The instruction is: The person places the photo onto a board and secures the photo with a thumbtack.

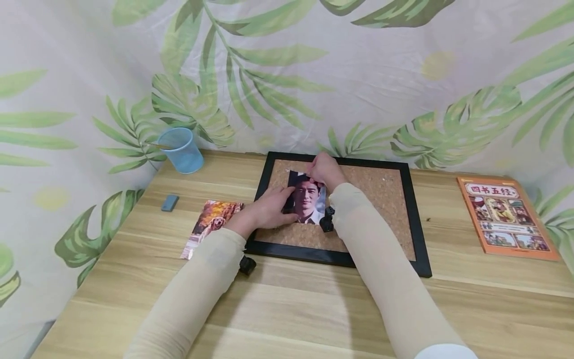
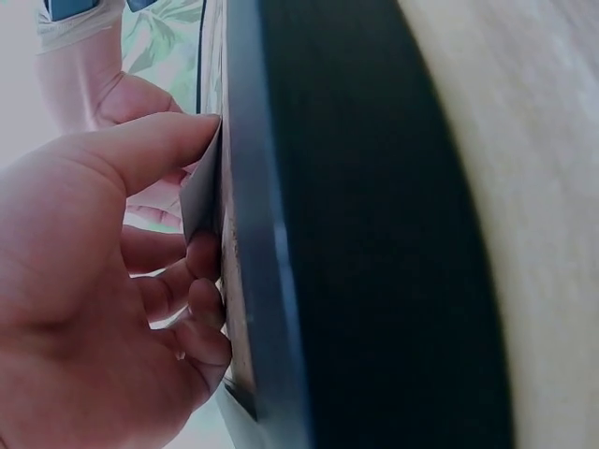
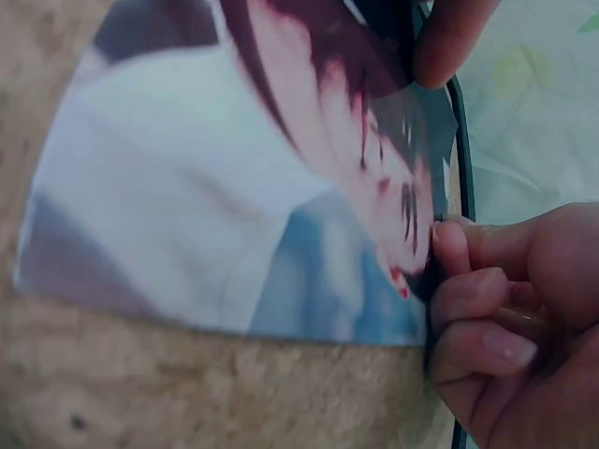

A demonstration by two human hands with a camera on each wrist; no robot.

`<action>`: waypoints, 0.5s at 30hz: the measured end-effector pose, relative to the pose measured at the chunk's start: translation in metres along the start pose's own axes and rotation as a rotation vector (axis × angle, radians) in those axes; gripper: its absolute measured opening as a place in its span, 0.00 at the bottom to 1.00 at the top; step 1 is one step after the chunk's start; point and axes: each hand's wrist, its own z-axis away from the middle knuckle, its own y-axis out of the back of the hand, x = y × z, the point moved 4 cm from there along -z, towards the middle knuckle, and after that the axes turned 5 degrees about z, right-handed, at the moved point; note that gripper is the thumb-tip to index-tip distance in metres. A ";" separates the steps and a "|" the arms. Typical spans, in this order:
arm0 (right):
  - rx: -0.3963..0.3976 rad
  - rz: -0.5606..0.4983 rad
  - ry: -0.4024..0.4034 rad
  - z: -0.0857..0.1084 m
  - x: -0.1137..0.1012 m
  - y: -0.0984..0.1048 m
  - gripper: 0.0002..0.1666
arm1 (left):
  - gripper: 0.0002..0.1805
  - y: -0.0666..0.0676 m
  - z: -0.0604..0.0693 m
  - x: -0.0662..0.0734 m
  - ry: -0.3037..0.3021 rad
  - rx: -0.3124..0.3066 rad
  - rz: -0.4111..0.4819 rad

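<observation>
A portrait photo [image 1: 308, 202] lies on the cork [image 1: 376, 209] of a black-framed board [image 1: 421, 254]. My left hand [image 1: 270, 207] holds its left side. From the left wrist view, thumb and bent fingers of that hand [image 2: 103, 271] touch the photo [image 2: 198, 201], whose edge bows up off the cork. Curled at the photo's top edge is my right hand [image 1: 326, 170], with thumb and forefinger pinching there. In the right wrist view, the fingertips of this hand [image 3: 524, 309] meet at the photo's [image 3: 281, 206] edge; whether they hide a small thing, I cannot tell.
Partly under the left forearm lies a dog photo [image 1: 211, 219]. A small blue-grey block [image 1: 169, 203] and a blue cup [image 1: 185, 152] are at the left; an orange book [image 1: 506, 217] is at the right. A leaf-print curtain [image 1: 358, 89] hangs behind the wooden table [image 1: 287, 304].
</observation>
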 end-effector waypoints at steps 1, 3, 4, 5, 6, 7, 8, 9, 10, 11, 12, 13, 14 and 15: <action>0.001 -0.018 -0.009 0.000 0.002 0.000 0.06 | 0.50 -0.001 0.000 0.000 0.015 -0.003 -0.003; 0.001 -0.064 -0.019 0.001 0.006 0.000 0.08 | 0.50 -0.006 -0.005 -0.009 0.037 0.004 -0.019; 0.005 -0.084 -0.022 0.001 0.009 0.000 0.09 | 0.51 -0.009 -0.008 -0.013 0.046 0.009 -0.030; 0.007 -0.106 -0.024 0.001 0.011 0.000 0.11 | 0.51 -0.011 -0.010 -0.016 0.051 0.016 -0.033; 0.006 -0.126 -0.022 0.002 0.013 0.000 0.12 | 0.51 -0.011 -0.009 -0.016 0.062 0.015 -0.037; 0.005 -0.133 -0.010 0.002 0.015 0.000 0.12 | 0.50 -0.011 -0.008 -0.014 0.070 0.017 -0.036; 0.001 -0.139 0.004 0.003 0.017 0.001 0.12 | 0.50 -0.011 -0.007 -0.013 0.069 0.020 -0.035; -0.004 -0.147 0.020 0.004 0.018 0.001 0.12 | 0.50 -0.010 -0.006 -0.012 0.065 0.024 -0.035; -0.013 -0.151 0.043 0.005 0.020 0.001 0.11 | 0.49 -0.008 -0.002 -0.006 0.068 0.025 -0.031; -0.027 -0.158 0.066 0.006 0.021 0.001 0.10 | 0.48 -0.005 0.001 -0.001 0.072 0.024 -0.024; -0.039 -0.168 0.094 0.008 0.022 0.002 0.10 | 0.47 -0.003 0.005 0.004 0.077 0.024 -0.023; -0.054 -0.179 0.123 0.010 0.022 0.002 0.11 | 0.47 0.000 0.009 0.008 0.081 0.027 -0.025; -0.069 -0.192 0.150 0.012 0.023 0.003 0.11 | 0.46 0.001 0.012 0.012 0.081 0.029 -0.035; -0.082 -0.205 0.174 0.015 0.024 0.003 0.12 | 0.46 0.003 0.015 0.016 0.085 0.030 -0.046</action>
